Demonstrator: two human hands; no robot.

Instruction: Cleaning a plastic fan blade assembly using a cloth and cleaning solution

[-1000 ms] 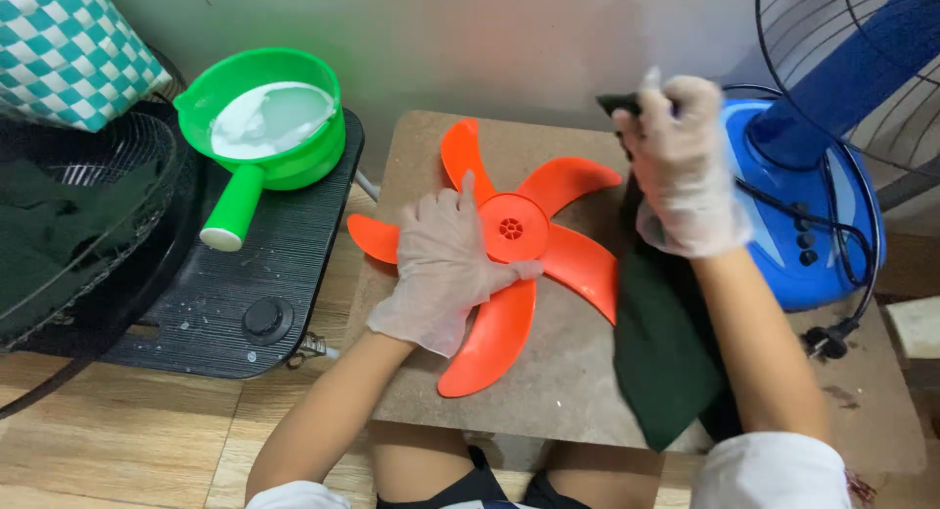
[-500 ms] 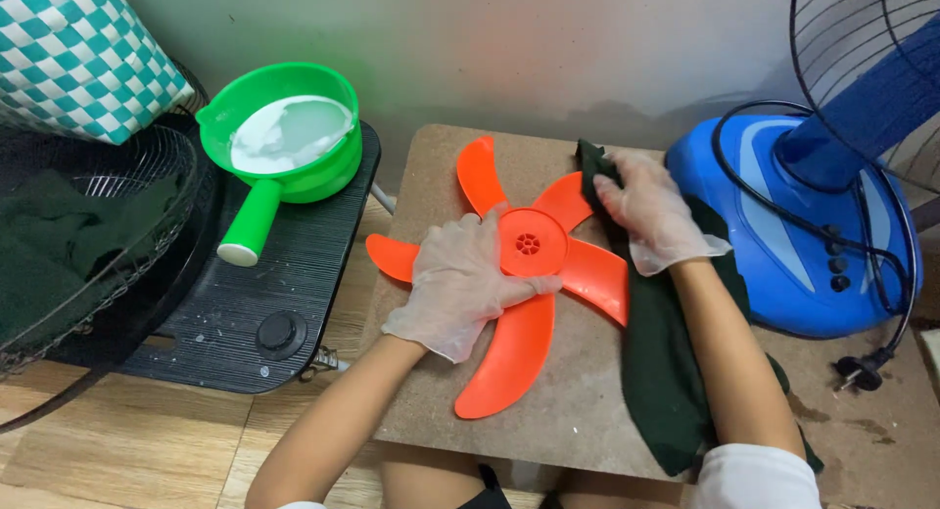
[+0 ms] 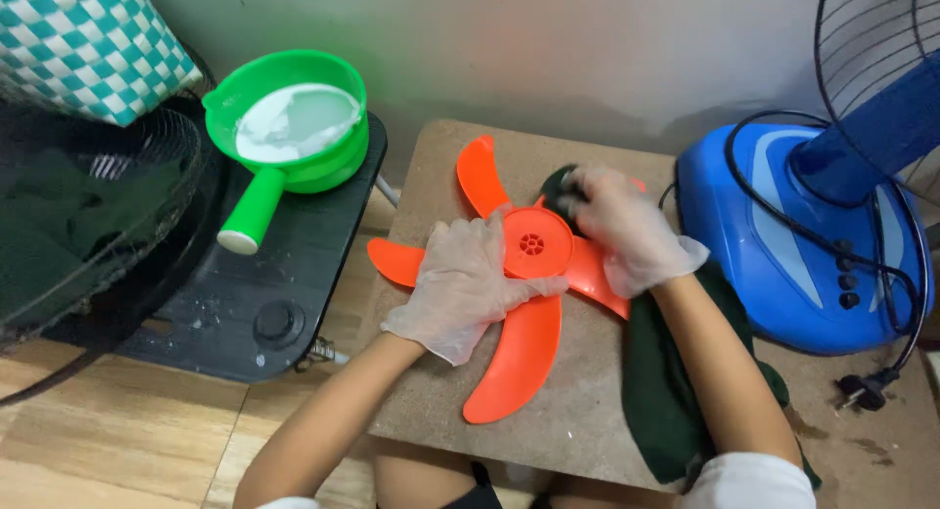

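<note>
Orange five-bladed fan propeller (image 3: 529, 264) flat on brown board, dark green cloth (image 3: 666, 392) draped over its right blade

Grey wall (image 3: 548, 49), wooden floor (image 3: 108, 440)

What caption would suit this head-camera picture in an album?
Gloved left hand steadies an orange fan blade while the right hand presses a dark green cloth on it.

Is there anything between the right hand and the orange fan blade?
Yes: the dark green cloth. The right hand presses a bunched end of it onto the orange fan blade beside the hub. The left hand lies flat on the blade in its thin glove, with nothing else between.
</note>
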